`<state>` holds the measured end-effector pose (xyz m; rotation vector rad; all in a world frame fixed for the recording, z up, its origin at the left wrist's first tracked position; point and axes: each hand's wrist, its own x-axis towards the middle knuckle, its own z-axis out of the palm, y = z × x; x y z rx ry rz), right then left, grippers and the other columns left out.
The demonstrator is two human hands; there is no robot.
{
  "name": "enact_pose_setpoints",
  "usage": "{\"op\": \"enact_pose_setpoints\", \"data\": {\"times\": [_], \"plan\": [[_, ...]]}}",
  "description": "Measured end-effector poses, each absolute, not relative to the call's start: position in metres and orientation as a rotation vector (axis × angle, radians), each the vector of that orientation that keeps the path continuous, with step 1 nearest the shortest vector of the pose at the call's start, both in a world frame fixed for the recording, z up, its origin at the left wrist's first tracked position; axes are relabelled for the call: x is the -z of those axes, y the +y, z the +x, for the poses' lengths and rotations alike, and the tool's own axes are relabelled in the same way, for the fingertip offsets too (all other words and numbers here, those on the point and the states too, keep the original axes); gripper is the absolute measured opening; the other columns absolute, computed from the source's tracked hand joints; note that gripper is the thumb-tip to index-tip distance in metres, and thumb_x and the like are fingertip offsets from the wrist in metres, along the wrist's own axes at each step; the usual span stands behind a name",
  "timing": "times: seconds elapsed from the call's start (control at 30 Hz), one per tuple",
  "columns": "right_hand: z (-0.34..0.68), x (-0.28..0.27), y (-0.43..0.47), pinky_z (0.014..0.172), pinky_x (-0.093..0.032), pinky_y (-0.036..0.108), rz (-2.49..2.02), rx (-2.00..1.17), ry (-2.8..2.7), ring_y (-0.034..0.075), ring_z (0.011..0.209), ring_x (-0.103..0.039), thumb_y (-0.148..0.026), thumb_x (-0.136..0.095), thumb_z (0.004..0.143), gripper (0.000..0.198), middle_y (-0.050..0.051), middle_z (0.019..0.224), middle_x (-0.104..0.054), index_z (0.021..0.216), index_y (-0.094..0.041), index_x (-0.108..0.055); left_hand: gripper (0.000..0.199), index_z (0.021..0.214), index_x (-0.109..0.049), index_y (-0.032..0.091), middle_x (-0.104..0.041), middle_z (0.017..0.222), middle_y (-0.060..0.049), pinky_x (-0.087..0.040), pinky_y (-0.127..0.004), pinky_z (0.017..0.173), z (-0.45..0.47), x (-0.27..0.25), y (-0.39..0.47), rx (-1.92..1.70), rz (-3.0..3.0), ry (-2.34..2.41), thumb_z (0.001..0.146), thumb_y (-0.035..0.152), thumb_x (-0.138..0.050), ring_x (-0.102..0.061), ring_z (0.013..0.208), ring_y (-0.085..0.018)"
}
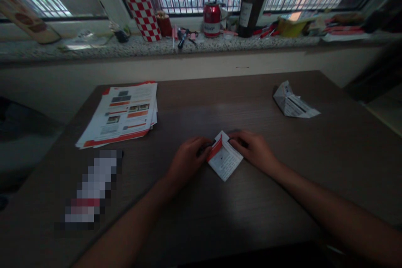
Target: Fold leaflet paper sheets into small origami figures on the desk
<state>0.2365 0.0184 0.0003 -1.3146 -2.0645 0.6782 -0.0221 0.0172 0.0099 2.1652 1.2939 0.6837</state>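
Observation:
A small diamond-shaped piece of folded paper, printed with text and an orange-red band, is at the middle of the table. My left hand pinches its upper left edge between thumb and fingers. On the upper right edge, my right hand grips the same paper with its thumb on top. The paper's lower corner points towards me, and the fingertips beneath it are partly hidden. Farther right lies a folded paper shape with raised, pointed parts, apart from both hands.
A stack of printed sheets lies at the table's back left, with a pixelated, blurred-out object nearer me. The windowsill behind holds a red can, a dark cup, a checkered container and other small items.

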Motion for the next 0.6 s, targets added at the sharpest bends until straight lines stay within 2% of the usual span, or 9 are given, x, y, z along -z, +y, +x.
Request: {"op": "enact_pose_setpoints", "data": {"times": [0.1, 0.23, 0.4, 0.6], "plan": [[0.235, 0.003, 0.020, 0.086, -0.053, 0.038, -1.272, -0.544, -2.137, 0.024, 0.096, -0.069, -0.025, -0.059, 0.105, 0.020, 0.008, 0.103, -0.074, 0.117, -0.021, -0.075, 0.018, 0.113, -0.075, 0.021, -0.073, 0.108, -0.006, -0.057, -0.035, 0.085, -0.021, -0.005, 0.017, -0.686, 2.212, 1.294, 0.098, 0.017, -0.066, -0.070, 0.097, -0.022], [0.235, 0.011, 0.021, 0.086, -0.053, 0.041, -1.250, -0.405, -2.185, 0.026, 0.098, -0.066, -0.026, -0.061, 0.104, 0.020, 0.010, 0.102, -0.069, 0.118, -0.022, -0.075, 0.021, 0.118, -0.074, 0.022, -0.069, 0.110, -0.007, -0.058, -0.035, 0.084, -0.020, 0.003, 0.018, -0.738, 2.310, 1.247, 0.099, 0.017, -0.065, -0.069, 0.098, -0.022], [0.234, 0.015, 0.019, 0.088, -0.054, 0.041, -1.233, -0.387, -2.196, 0.026, 0.100, -0.066, -0.025, -0.060, 0.105, 0.022, 0.010, 0.105, -0.069, 0.122, -0.023, -0.073, 0.021, 0.119, -0.073, 0.021, -0.069, 0.109, -0.008, -0.058, -0.037, 0.085, -0.019, 0.006, 0.017, -0.731, 2.437, 1.209, 0.101, 0.016, -0.064, -0.067, 0.098, -0.023], [0.231, 0.013, 0.016, 0.087, -0.055, 0.042, -1.228, -0.346, -2.225, 0.026, 0.099, -0.066, -0.029, -0.061, 0.104, 0.022, 0.011, 0.106, -0.068, 0.119, -0.021, -0.075, 0.014, 0.112, -0.072, 0.020, -0.068, 0.107, -0.007, -0.056, -0.037, 0.085, -0.012, 0.000, 0.017, -0.699, 2.398, 1.237, 0.105, 0.028, -0.063, -0.067, 0.097, -0.022]]}}
